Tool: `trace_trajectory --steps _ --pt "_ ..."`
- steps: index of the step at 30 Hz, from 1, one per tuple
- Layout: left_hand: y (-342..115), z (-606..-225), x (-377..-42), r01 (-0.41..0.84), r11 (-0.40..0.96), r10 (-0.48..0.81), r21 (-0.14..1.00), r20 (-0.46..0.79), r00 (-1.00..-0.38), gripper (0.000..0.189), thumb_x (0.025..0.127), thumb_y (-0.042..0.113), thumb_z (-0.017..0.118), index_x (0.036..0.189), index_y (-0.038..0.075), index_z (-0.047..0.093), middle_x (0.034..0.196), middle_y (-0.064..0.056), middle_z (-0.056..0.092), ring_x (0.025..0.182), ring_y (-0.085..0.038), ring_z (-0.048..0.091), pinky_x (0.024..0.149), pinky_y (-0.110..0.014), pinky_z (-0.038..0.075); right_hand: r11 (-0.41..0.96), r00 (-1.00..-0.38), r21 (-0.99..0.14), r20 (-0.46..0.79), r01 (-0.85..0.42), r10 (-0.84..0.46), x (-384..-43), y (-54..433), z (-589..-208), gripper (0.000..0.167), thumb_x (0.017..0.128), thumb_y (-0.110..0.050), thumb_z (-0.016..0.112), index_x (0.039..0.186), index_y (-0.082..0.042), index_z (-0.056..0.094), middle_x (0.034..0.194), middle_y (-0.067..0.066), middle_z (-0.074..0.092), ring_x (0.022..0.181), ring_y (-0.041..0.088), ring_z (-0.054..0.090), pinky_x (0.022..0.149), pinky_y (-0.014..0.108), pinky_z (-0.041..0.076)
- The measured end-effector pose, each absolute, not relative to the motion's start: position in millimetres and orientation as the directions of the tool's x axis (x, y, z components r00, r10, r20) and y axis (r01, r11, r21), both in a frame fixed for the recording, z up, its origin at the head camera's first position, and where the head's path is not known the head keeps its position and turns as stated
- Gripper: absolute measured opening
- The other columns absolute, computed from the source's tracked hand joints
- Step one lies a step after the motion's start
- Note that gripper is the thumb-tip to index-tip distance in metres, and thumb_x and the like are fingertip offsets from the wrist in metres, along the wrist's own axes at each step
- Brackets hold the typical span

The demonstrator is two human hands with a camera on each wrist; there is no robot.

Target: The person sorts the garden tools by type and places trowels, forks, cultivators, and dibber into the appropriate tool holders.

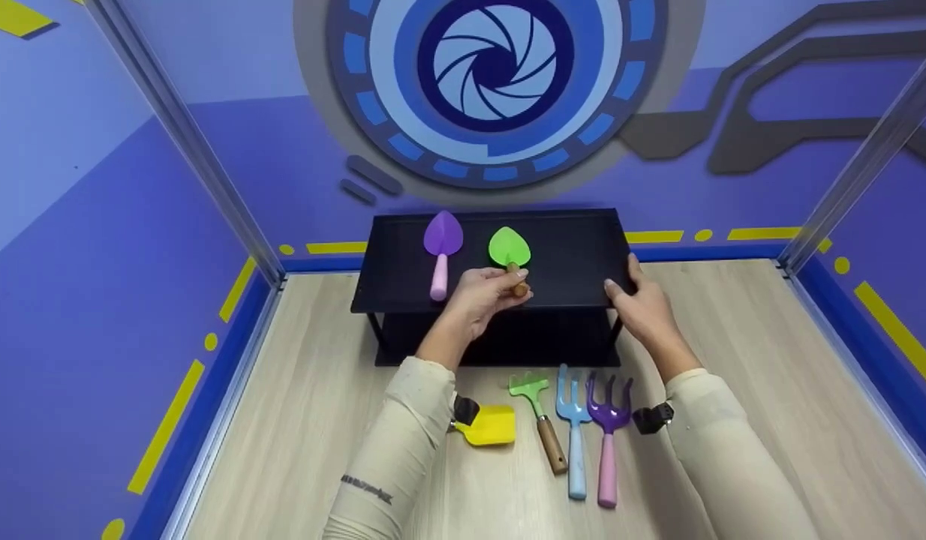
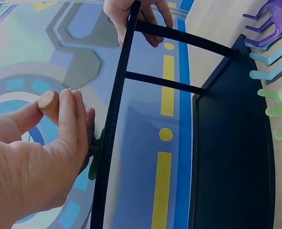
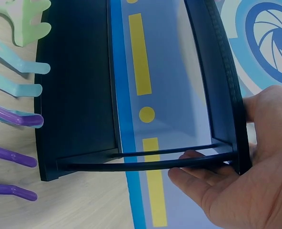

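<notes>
My left hand (image 1: 481, 298) pinches the wooden handle (image 2: 49, 104) of a small green trowel (image 1: 510, 246) between thumb and fingers. The green blade lies over the top shelf of a black two-tier rack (image 1: 560, 277). To its left on that shelf rests a purple trowel (image 1: 443, 236) with a pink handle, blade toward the wall. My right hand (image 1: 644, 306) grips the rack's right end, thumb on the top and fingers around the side edge. The right wrist view shows this hand (image 3: 255, 176) at the upper shelf's corner, beside the thin side posts.
On the wooden table (image 1: 305, 420) before the rack lie a green rake (image 1: 533, 386) with a wooden handle, a light blue fork (image 1: 575, 435), a purple fork (image 1: 608, 420) with a pink handle, and a yellow shovel (image 1: 489, 425) partly behind my left sleeve. Blue panel walls (image 1: 245, 150) surround the table.
</notes>
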State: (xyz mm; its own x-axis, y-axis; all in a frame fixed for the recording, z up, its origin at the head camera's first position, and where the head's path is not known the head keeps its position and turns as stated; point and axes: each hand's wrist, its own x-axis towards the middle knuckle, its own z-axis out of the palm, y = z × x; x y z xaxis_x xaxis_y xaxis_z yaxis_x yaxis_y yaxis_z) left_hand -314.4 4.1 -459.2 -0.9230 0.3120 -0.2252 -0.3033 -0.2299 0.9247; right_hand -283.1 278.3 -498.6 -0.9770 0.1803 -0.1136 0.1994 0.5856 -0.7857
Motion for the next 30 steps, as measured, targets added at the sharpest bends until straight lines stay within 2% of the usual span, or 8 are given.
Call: trace_trajectory --steps 5,8,12,14,20,30 --pt "5.8 -459.5 -317.3 -0.301 -0.247 0.298 0.921 -0.223 -0.928 0.006 0.101 0.000 0.070 0.095 -0.001 0.069 0.078 -0.005 0.069 0.080 -0.016 0.073 0.099 -0.039 0.064 0.588 -0.977 -0.784 -0.113 0.200 0.181 -283.3 278.1 -497.2 0.079 0.111 -0.045 0.047 0.171 -0.025 -0.001 0.179 0.019 0.010 0.165 0.046 0.018 0.134 0.059 0.023" --pt "6.3 -461.1 -319.0 -0.296 -0.252 0.297 0.921 -0.218 -0.930 0.007 0.100 -0.001 0.070 0.101 -0.007 0.069 0.077 -0.005 0.069 0.079 -0.015 0.073 0.098 -0.038 0.064 0.590 -0.978 -0.784 -0.103 0.192 0.182 -283.6 278.3 -497.3 0.079 0.111 -0.044 0.048 0.171 -0.024 0.000 0.179 0.018 0.011 0.165 0.045 0.018 0.134 0.059 0.023" --pt "6.9 -464.7 -322.2 -0.289 -0.253 0.292 0.923 -0.212 -0.933 0.025 0.101 -0.001 0.070 0.118 -0.018 0.067 0.078 -0.004 0.070 0.078 -0.014 0.072 0.099 -0.039 0.064 0.592 -0.979 -0.784 -0.093 0.185 0.182 -283.8 279.0 -498.9 0.080 0.111 -0.044 0.049 0.171 -0.023 0.001 0.179 0.019 0.012 0.165 0.045 0.019 0.134 0.059 0.022" --pt "7.3 -466.2 -323.3 -0.283 -0.254 0.280 0.925 -0.210 -0.937 0.029 0.101 -0.001 0.070 0.122 -0.020 0.066 0.080 -0.005 0.071 0.079 -0.014 0.072 0.100 -0.039 0.063 0.593 -0.979 -0.783 -0.095 0.185 0.180 -284.3 279.8 -500.2 0.080 0.111 -0.045 0.049 0.171 -0.023 0.001 0.179 0.019 0.011 0.165 0.046 0.018 0.134 0.060 0.022" --pt "8.8 -470.3 -324.7 -0.276 -0.250 0.240 0.928 -0.216 -0.946 0.022 0.100 0.000 0.071 0.116 -0.015 0.069 0.094 -0.014 0.073 0.080 -0.014 0.072 0.096 -0.036 0.065 0.588 -0.979 -0.788 -0.091 0.183 0.182 -284.1 279.1 -501.1 0.080 0.111 -0.044 0.050 0.171 -0.024 0.002 0.180 0.015 0.010 0.166 0.044 0.017 0.134 0.059 0.022" --pt "12.7 -473.3 -324.6 -0.244 -0.207 0.161 0.947 -0.213 -0.964 0.024 0.096 0.002 0.077 0.114 -0.014 0.073 0.100 -0.018 0.077 0.079 -0.013 0.074 0.093 -0.034 0.065 0.591 -0.978 -0.787 -0.079 0.180 0.192 -283.2 279.7 -502.5 0.079 0.111 -0.044 0.050 0.171 -0.024 0.003 0.179 0.014 0.011 0.165 0.044 0.018 0.134 0.059 0.023"
